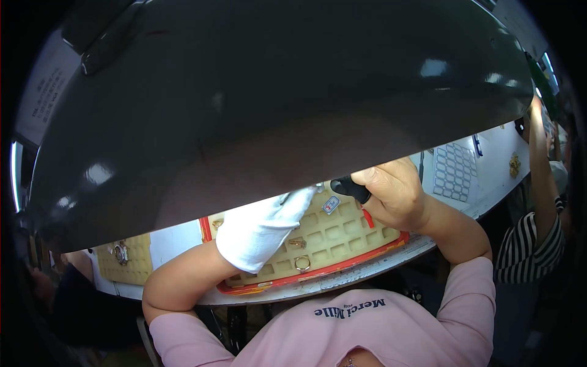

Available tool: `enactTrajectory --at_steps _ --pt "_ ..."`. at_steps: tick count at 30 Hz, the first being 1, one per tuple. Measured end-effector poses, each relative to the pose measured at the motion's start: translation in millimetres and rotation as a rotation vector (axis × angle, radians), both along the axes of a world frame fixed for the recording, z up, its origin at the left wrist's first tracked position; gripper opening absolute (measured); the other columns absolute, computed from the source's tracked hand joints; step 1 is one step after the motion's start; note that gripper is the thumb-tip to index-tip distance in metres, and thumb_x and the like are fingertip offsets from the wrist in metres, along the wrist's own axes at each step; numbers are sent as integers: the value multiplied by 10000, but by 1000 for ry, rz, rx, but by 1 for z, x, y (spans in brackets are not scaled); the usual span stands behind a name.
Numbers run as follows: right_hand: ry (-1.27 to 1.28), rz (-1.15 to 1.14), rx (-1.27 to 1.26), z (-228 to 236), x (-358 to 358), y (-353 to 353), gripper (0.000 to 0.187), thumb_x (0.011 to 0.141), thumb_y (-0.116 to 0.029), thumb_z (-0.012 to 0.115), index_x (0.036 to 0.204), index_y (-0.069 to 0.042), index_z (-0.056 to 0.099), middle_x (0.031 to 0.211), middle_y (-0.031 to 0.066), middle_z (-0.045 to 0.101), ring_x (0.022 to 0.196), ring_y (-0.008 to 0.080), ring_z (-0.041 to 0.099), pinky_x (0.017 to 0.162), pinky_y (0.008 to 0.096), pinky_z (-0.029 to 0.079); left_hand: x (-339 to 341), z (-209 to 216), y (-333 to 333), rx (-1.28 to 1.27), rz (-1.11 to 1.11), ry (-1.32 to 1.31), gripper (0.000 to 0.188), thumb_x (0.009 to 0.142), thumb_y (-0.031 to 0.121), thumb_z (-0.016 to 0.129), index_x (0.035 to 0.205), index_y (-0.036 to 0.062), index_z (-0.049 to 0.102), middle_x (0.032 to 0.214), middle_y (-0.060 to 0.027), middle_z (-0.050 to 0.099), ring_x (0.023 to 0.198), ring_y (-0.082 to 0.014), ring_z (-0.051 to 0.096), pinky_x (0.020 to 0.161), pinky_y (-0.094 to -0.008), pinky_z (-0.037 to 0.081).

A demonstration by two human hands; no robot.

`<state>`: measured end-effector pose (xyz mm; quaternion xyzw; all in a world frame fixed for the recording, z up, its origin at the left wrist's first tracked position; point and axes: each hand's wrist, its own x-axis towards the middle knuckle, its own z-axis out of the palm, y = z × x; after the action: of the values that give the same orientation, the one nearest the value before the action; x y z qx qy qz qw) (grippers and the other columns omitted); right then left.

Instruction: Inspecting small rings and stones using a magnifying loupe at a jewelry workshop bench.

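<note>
My left hand (263,229), in a white glove, reaches over a cream tray with square pockets (342,231) and a red rim. Its fingertips, partly under the dark shade, seem closed at a small shiny metal piece (319,186) too small to name. Facing it, my bare right hand (396,191) is closed, with a black cover (351,189) by its fingers. What it grips is hidden. A small red piece (368,218) shows below that hand. A paper label (331,205) lies between the hands. Nearer me, a gold ring (302,263) and another gold piece (298,243) sit in the tray.
A large dark glossy shade (275,104) covers the upper view and hides the table behind. At left stands another pocketed tray (131,263) with jewellery. At right are a label sheet (454,171), a blue pen (477,145), a gold pile (515,165) and a person in striped sleeves (531,248).
</note>
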<state>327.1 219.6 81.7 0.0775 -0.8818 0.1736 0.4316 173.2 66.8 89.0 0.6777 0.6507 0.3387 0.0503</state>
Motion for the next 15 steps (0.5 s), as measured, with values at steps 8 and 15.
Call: enactTrajectory --at_steps 8,15 --pt "-328 -587 4 24 41 21 206 696 -11 623 896 34 606 904 150 618 801 313 598 692 381 478 9 3 8 25 93 -142 118 722 -33 643 813 42 640 797 -89 626 707 -233 604 643 -308 480" --pt "-454 -843 88 -14 66 22 181 620 -22 599 797 7 579 888 117 586 842 289 565 727 388 455 8 2 12 164 -26 59 129 727 58 673 851 47 641 768 -83 615 667 -234 604 573 -323 481"
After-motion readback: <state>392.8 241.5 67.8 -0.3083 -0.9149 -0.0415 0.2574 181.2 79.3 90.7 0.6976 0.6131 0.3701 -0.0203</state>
